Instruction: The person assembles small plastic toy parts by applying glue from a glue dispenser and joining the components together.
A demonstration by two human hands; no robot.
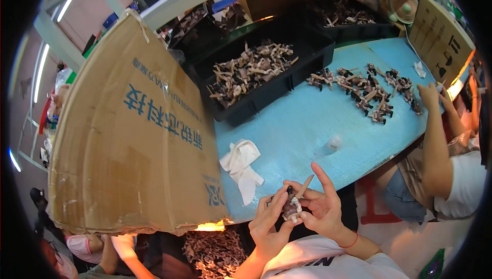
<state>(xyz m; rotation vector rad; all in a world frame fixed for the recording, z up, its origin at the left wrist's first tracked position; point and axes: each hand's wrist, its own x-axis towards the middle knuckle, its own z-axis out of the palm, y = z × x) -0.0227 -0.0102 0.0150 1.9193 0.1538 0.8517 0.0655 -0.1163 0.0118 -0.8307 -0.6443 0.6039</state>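
Head view, lower centre of frame: both hands meet over the near edge of the blue table [307, 130]. Left hand [269, 222] and right hand [323, 207] grip a small brown figure [292, 208] between them. Left thumb and forefinger pinch its left side; right thumb and lower fingers press its right side, index finger stretched up and free. Figure's long axis near vertical, top tilted slightly right, with a thin tan stick [304, 186] pointing up-right.

Left of the hands: crumpled white cloth [242, 168] on the table. Big cardboard box [130, 135] fills the left. Black tray [261, 81] of brown parts upper centre. More brown figures [366, 92] spread upper right, another person's hand [429, 97] beside them.
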